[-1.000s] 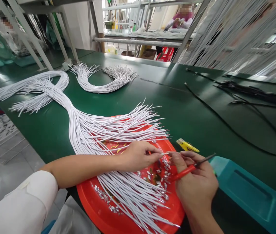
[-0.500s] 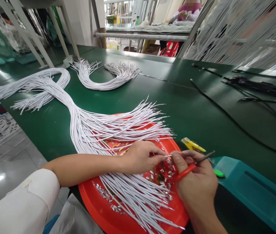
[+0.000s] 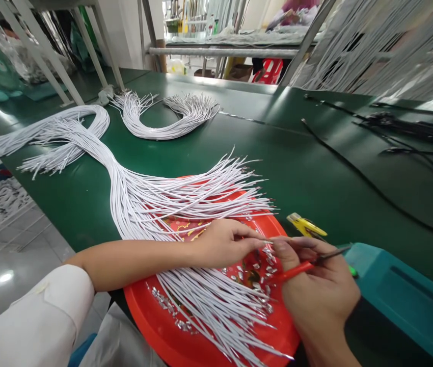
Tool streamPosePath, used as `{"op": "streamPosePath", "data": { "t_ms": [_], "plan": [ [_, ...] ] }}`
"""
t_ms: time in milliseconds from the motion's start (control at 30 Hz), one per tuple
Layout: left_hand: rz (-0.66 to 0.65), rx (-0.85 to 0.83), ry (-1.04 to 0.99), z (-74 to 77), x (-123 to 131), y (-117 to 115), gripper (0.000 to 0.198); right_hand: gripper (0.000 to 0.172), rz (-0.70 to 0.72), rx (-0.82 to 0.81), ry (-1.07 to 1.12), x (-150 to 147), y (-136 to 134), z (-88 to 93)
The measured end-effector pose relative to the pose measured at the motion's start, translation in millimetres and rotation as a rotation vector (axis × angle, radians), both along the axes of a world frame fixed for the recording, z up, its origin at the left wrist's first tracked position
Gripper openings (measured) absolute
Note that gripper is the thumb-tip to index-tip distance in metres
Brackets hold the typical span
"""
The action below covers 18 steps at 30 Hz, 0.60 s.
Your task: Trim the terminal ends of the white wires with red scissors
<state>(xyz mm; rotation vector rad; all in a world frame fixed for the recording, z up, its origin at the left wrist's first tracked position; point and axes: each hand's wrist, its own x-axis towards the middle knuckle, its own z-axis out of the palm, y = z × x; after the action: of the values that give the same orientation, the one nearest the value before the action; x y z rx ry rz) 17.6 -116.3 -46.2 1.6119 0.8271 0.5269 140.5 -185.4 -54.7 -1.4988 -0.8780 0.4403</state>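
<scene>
- Left hand (image 3: 226, 243): thumb and forefinger pinched together on the end of a thin light strand (image 3: 268, 241), which lies between the two hands, above the tray.
- Right hand (image 3: 318, 288): fingertips meeting the left at the strand; the palm grips a red-handled tool (image 3: 295, 271), its dark tip directed right.
- White cords (image 3: 128, 196): a long bundle fanning over the red tray (image 3: 140, 311), one sheaf beyond the left hand and forearm, the other on the near side.
- Small shiny pieces (image 3: 165, 304): scattered in the tray, some directly below the fingertips.
- Yellow cutter (image 3: 308, 227): on the green worktop (image 3: 197, 160), just beyond the right hand.
- Teal container (image 3: 411, 306): to the right of the right hand.
</scene>
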Motion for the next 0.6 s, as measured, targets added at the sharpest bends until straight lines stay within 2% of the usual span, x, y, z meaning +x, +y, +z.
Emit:
{"op": "streamPosePath", "data": {
  "t_ms": [100,233,300,467,600],
  "plan": [
    [-0.036,-0.113,-0.026,0.2,0.3,2.1,0.023,0.027,0.004,-0.004,0.016,1.2,0.5,0.4],
    [-0.001,-0.155,-0.060,3.1,-0.8,4.9,0.022,0.031,-0.005,-0.127,0.056,6.7,0.9,1.9],
    [0.040,-0.150,-0.073,4.9,-1.0,6.0,0.023,0.032,0.057,-0.196,0.041,10.2,0.2,2.1],
    [0.141,-0.150,-0.120,4.8,0.0,7.2,0.017,0.025,0.309,-0.297,-0.132,12.1,-3.1,-0.7],
    [0.122,-0.157,-0.202,1.6,0.4,6.8,0.018,0.022,0.420,-0.377,-0.270,9.5,-2.8,-2.8]
  ]
}}
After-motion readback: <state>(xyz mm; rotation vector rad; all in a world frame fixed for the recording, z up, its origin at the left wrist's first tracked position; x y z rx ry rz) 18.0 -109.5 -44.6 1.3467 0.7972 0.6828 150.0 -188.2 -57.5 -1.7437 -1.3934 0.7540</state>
